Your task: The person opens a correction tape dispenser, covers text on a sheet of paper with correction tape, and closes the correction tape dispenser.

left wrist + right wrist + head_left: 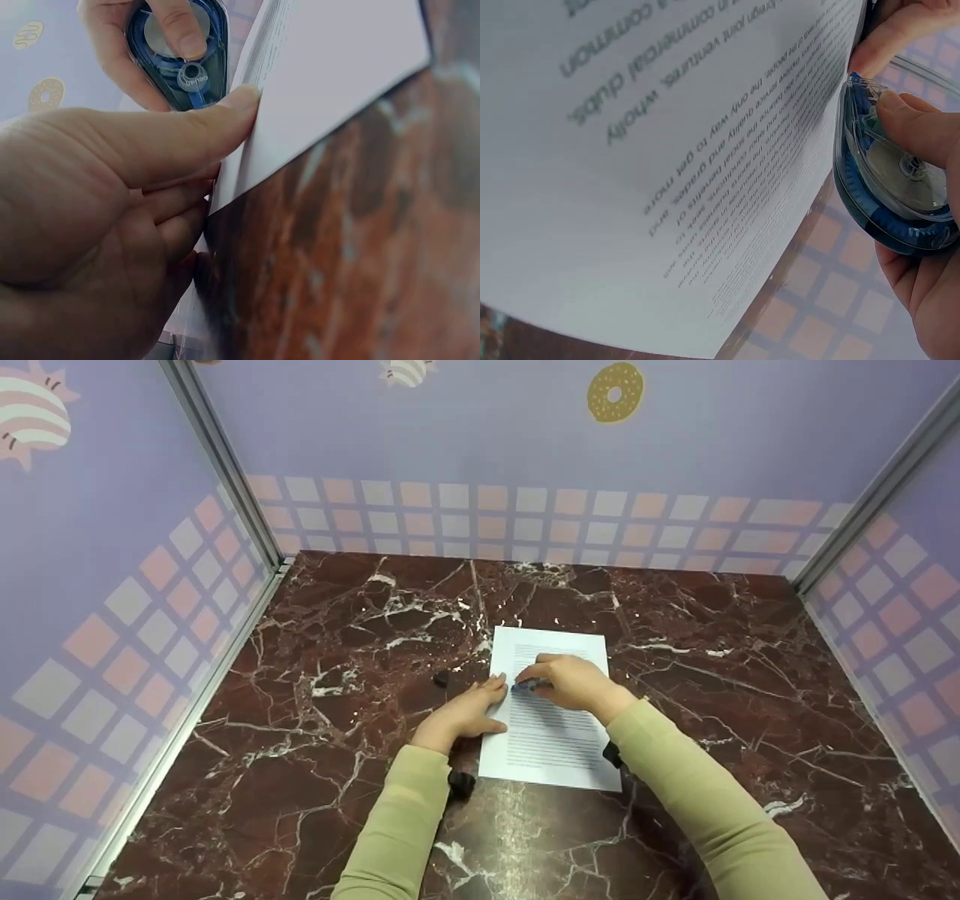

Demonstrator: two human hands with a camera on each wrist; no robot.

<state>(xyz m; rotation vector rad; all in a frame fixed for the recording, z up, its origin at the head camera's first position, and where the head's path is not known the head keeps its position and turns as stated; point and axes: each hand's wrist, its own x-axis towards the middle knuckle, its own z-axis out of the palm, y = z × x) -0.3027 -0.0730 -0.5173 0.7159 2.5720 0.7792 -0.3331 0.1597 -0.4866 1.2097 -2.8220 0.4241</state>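
Observation:
A printed sheet of paper (555,750) lies on the dark marbled table. My right hand (574,682) pinches a blue, clear-cased correction tape (889,187) between thumb and fingers; its tip meets the sheet near the left ends of the printed lines. In the left wrist view the correction tape (217,52) shows its round reel, with a finger on the case. My left hand (469,711) rests at the sheet's left edge, fingers extended, with fingertips and thumb on the paper margin.
Just left of the left fingertips sits a small black object (441,678), its kind unclear. Purple panels with a checked border (495,514) wall the table (360,645) at the back and both sides. Each wrist carries a black camera (461,784).

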